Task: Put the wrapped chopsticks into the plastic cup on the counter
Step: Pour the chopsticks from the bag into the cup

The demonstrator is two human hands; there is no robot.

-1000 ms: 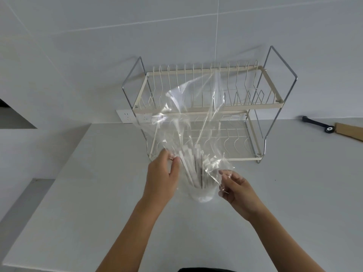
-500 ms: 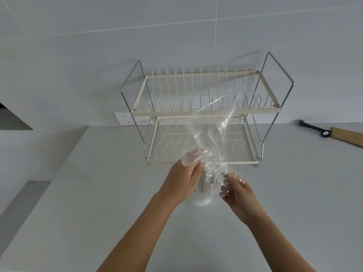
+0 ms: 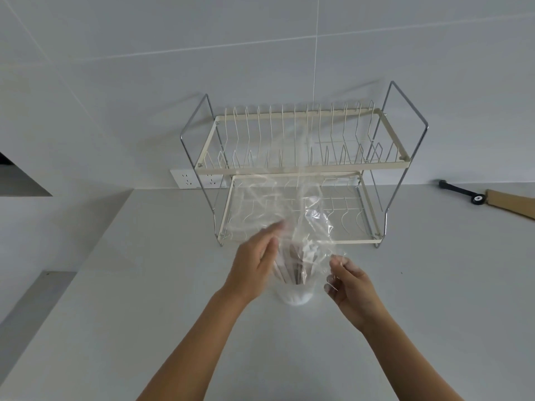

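A bundle of paper-wrapped chopsticks (image 3: 296, 266) stands upright inside a clear plastic bag (image 3: 289, 204), whose loose top billows up in front of the rack. Its lower end sits in the clear plastic cup (image 3: 295, 300) on the white counter (image 3: 144, 285). My left hand (image 3: 254, 266) lies against the bag's left side, fingers stretched out and blurred by motion. On the other side of the bag my right hand (image 3: 348, 282) pinches the film's edge with curled fingers.
A two-tier wire dish rack (image 3: 307, 166) stands right behind the cup against the tiled wall. A wall socket (image 3: 188, 178) is to its left. A black-handled tool (image 3: 460, 191) and a brown cardboard piece (image 3: 512, 202) lie at the far right.
My left hand has let go of the bag's gathered top and moved slightly left, fingers spreading. The bag's top has sprung open and upward. The right hand stays pinching the film.
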